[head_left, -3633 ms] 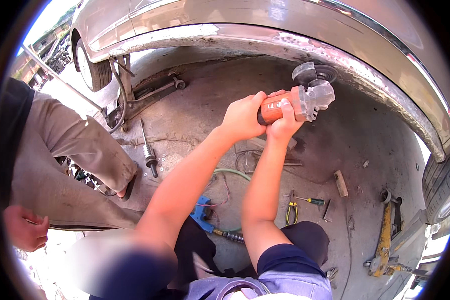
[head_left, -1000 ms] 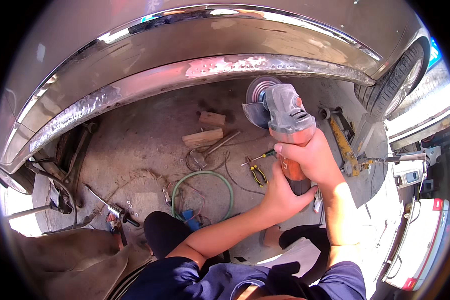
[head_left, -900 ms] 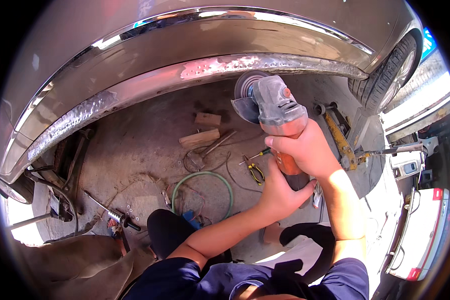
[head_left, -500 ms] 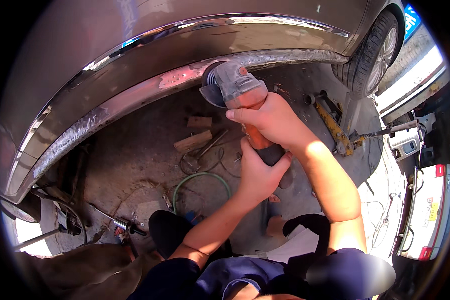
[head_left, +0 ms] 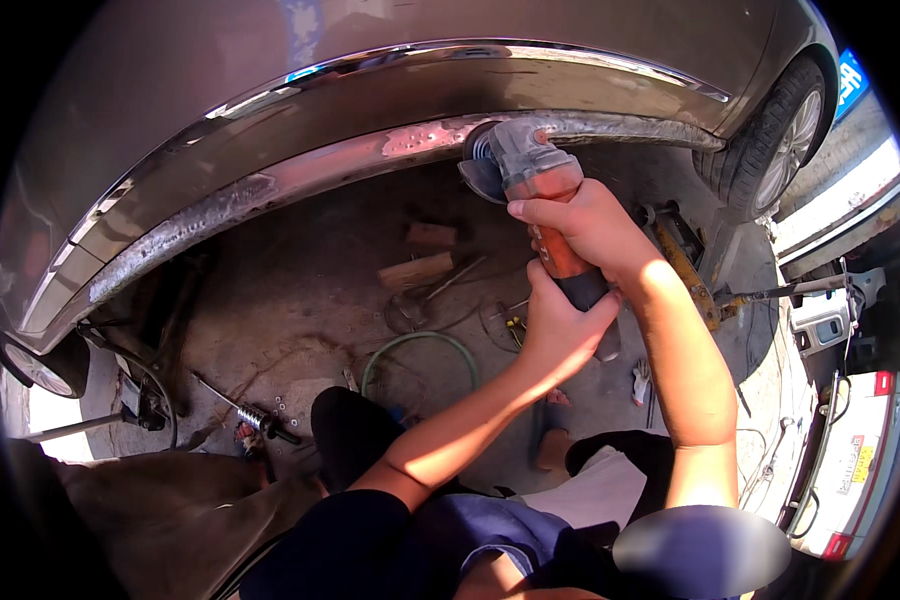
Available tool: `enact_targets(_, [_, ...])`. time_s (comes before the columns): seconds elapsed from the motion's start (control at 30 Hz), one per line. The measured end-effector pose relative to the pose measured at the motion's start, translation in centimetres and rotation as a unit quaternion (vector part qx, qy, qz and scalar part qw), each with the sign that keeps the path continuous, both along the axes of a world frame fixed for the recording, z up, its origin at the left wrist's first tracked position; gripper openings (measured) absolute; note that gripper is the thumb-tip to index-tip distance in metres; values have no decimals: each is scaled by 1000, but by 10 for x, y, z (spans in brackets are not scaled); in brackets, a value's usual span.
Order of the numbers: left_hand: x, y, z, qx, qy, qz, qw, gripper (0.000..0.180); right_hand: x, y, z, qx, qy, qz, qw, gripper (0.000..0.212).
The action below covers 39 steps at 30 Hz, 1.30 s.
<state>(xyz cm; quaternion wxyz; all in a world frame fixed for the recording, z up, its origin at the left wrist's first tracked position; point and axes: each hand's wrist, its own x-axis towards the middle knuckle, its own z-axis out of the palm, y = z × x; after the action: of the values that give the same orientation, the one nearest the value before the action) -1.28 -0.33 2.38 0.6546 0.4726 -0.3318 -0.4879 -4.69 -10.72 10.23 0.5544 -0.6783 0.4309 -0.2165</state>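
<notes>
With both hands I hold an angle grinder (head_left: 530,160), grey at the head and orange along the body. My right hand (head_left: 600,240) wraps round the body just behind the head. Below it, my left hand (head_left: 568,325) is closed round the dark rear end. The grinding disc (head_left: 480,145) meets or nearly meets the lower sill (head_left: 310,170) of a brown car; exact contact is hard to see. Bare, scuffed metal and a reddish patch show along the sill. A guard partly covers the disc.
A wood block (head_left: 415,271), a green hose (head_left: 420,337) and a shock absorber (head_left: 260,418) lie on the floor. Right of my arm stands a yellow floor jack (head_left: 705,300). The car's wheel (head_left: 775,145) is at the far right, with a white vehicle panel (head_left: 840,470) nearer.
The whole view has shifted, so the car and floor appear farther right. The grinder has slid slightly right along the sill, with both hands still on it.
</notes>
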Motion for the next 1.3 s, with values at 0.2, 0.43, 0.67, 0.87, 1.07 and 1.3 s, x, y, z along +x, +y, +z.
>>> enact_targets(0.2, [-6,-4,16,18,-43,-42,998,80,-13,-4,20,96,11,-47,994,28])
enact_targets(0.43, [2,9,22,-26,42,-38,998,81,5,6,31,80,32,-16,996,22])
enact_targets(0.67, [-9,3,15,-105,24,32,994,79,4,2,31,64,55,7,996,26])
enact_targets(0.87, [19,12,42,51,-6,-132,990,81,3,6,36,114,48,-54,991,27])
enact_targets(1.07, [10,8,26,-22,6,-50,998,79,13,8,34,77,54,-20,995,25])
enact_targets(1.3, [16,21,17,-36,-5,-36,999,82,22,15,31,91,48,-5,995,26])
